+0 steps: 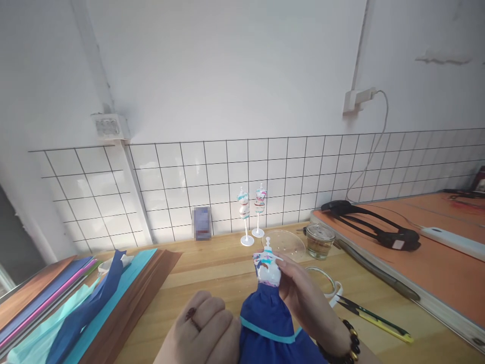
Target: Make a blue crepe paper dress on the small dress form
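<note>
A small white mannequin [270, 273] with blue, pink and brown marks on its torso wears a dark blue skirt [267, 316] with a turquoise band. My right hand [305, 303] is closed on the mannequin, its thumb and fingers at the torso's right side. Against the skirt's left edge sits my left hand [208, 328], curled into a fist with the back turned up. What that fist holds, if anything, is hidden. The skirt's lower part runs out of the frame at the bottom.
Two small mannequins [244, 207] on white stands are near the tiled wall. Coloured sheets [132, 283] lie at left. On the right are yellow-handled snips [373, 318], a ribbon roll [329, 283], a glass jar [320, 240], a clear disc [286, 242] and a black headset-like object [373, 227].
</note>
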Demonstrator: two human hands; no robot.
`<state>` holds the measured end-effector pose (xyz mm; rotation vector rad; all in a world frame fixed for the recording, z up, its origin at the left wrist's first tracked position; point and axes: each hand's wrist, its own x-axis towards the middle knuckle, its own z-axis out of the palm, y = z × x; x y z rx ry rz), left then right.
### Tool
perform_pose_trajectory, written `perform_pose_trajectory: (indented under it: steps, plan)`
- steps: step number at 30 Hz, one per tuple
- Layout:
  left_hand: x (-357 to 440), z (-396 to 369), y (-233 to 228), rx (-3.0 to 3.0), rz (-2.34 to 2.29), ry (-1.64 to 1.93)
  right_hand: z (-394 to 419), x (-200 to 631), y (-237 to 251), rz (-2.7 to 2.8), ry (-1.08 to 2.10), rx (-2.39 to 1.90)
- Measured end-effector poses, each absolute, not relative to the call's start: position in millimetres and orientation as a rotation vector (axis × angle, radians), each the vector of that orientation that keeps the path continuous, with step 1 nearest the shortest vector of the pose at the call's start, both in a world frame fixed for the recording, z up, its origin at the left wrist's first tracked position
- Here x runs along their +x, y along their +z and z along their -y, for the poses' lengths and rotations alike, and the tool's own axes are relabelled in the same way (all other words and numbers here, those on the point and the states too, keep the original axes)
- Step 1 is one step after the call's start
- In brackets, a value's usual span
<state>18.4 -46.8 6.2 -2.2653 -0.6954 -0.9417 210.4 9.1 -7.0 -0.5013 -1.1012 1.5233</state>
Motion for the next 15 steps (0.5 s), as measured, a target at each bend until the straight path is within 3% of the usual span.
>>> perform_pose_trajectory:
  steps: [15]
  plan:
    - [8,50,22,-2.489,0.777,-1.323,-18,217,-8,1.062,1.421,-0.568]
